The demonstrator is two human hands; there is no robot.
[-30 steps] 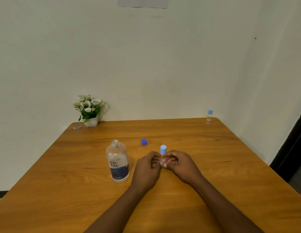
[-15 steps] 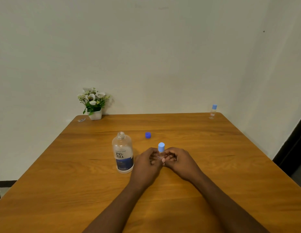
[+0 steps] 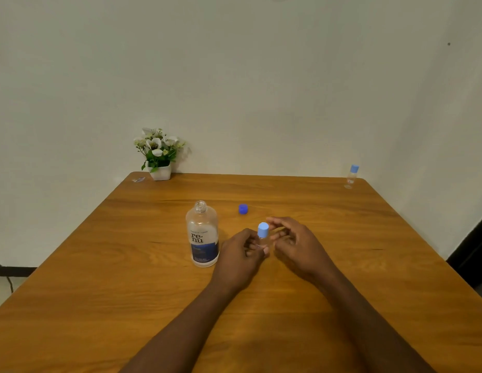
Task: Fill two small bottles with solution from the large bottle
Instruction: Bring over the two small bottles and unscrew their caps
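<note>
Two bare forearms reach in from the near edge of the wooden table [image 3: 100, 305]. The left hand [image 3: 241, 255] has its fingers curled round the body of a small clear bottle [image 3: 262, 242] and holds it upright at mid-table. The bottle's light blue cap [image 3: 263, 229] is on. The right hand [image 3: 297, 246] sits just beside that cap with fingers loosely bent and spread. It holds nothing, and I see a small gap between fingertips and cap.

Just left of the left hand stands the large bottle [image 3: 202, 238], upright, neck open, with a white and blue label. Its dark blue cap [image 3: 243, 209] lies on the table a bit further back, apart from everything.

The second small bottle [image 3: 351, 176] stands at the far right corner, well apart, with its own cap on. A flower pot [image 3: 159, 157] is at the far left corner with a small scrap [image 3: 138, 180] beside it.

Progress, as a judgement: the large bottle is opened, so the prep is done. I can't tell whether either small bottle has liquid in it, since both are clear and too small to read. The capped bottle in hand is either just closed or about to be opened. No pouring is happening now.
</note>
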